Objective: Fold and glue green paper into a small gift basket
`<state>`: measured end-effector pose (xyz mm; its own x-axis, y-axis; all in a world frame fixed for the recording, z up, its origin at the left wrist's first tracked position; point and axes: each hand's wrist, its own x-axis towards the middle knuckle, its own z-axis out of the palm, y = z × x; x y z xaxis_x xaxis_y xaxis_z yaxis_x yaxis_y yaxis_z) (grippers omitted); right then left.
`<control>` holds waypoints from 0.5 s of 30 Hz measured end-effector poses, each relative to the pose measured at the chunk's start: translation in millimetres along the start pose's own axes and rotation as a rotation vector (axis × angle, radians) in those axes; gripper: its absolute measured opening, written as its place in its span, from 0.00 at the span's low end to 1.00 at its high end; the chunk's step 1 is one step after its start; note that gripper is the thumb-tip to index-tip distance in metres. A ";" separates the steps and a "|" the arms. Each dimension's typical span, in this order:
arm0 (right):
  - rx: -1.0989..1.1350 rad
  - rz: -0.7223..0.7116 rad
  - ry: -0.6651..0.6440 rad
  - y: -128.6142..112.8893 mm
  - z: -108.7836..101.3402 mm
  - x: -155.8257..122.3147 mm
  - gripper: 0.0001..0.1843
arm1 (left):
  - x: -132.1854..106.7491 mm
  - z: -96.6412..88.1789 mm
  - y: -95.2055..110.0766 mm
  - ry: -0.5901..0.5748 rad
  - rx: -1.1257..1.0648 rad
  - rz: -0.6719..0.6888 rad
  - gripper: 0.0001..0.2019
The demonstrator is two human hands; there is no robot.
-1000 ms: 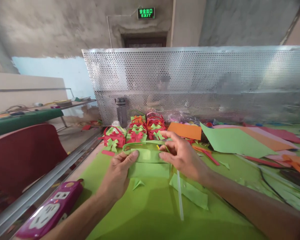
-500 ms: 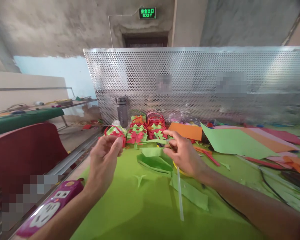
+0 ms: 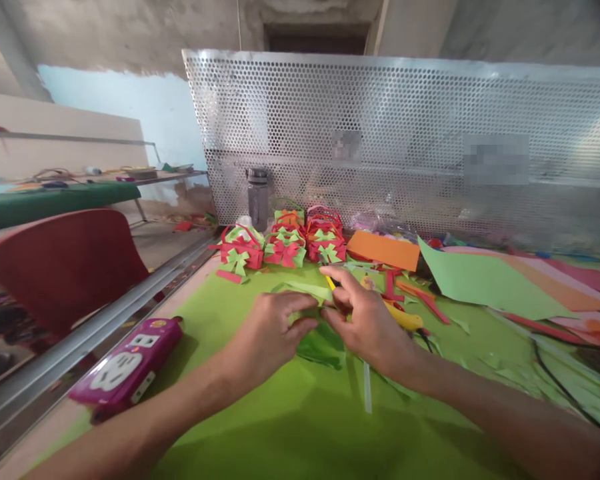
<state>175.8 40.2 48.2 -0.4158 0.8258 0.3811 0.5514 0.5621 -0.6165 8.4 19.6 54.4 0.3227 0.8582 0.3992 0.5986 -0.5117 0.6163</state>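
Note:
Both hands meet over a folded green paper piece (image 3: 314, 333) on the green table cover (image 3: 280, 427). My left hand (image 3: 267, 333) grips the paper's left side with curled fingers. My right hand (image 3: 363, 320) pinches its right side, the index finger stretched over the top edge. A thin green paper strip (image 3: 300, 288) runs just behind the fingers. A yellow-handled tool (image 3: 403, 319) lies right behind my right hand.
Several red and green paper baskets (image 3: 285, 245) stand at the back before a perforated metal screen (image 3: 405, 133), beside a grey bottle (image 3: 258, 197). Orange, green and pink sheets (image 3: 480, 280) lie right. A pink power strip (image 3: 125, 368) and a red chair (image 3: 65, 267) are left. A clear stick (image 3: 366, 388) lies near.
My left hand came down from mid-air and back onto the green paper next to my right hand. The view tipped downward and the exit sign left the frame.

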 end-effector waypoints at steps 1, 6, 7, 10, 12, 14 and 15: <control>0.016 -0.006 0.003 -0.7 1.0 -0.9 0.30 | -0.1 -0.5 0.5 -0.027 -0.007 -0.018 0.08; 0.104 0.005 -0.016 -2.4 0.9 -2.1 0.30 | 1.2 -3.5 1.1 -0.109 -0.076 -0.109 0.08; 0.142 0.026 -0.041 -2.6 -0.6 -1.3 0.31 | 2.0 -4.3 0.8 -0.103 -0.082 -0.138 0.08; 0.308 0.108 -0.120 -3.4 -7.3 2.5 0.34 | 4.5 -6.6 -0.7 -0.073 -0.115 -0.218 0.08; 0.409 0.156 -0.150 -4.3 -12.4 5.1 0.36 | 5.7 -7.9 -2.3 -0.062 -0.148 -0.254 0.07; 0.461 0.180 -0.164 -5.1 -16.9 6.7 0.36 | 6.3 -9.0 -4.3 -0.058 -0.165 -0.280 0.08; 0.471 0.184 -0.171 -5.3 -18.9 7.1 0.37 | 6.3 -9.6 -5.3 -0.055 -0.167 -0.288 0.08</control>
<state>183.6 43.9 67.2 -0.4765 0.8673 0.1442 0.2577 0.2946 -0.9202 0.2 27.4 60.2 0.1995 0.9671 0.1576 0.5437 -0.2431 0.8033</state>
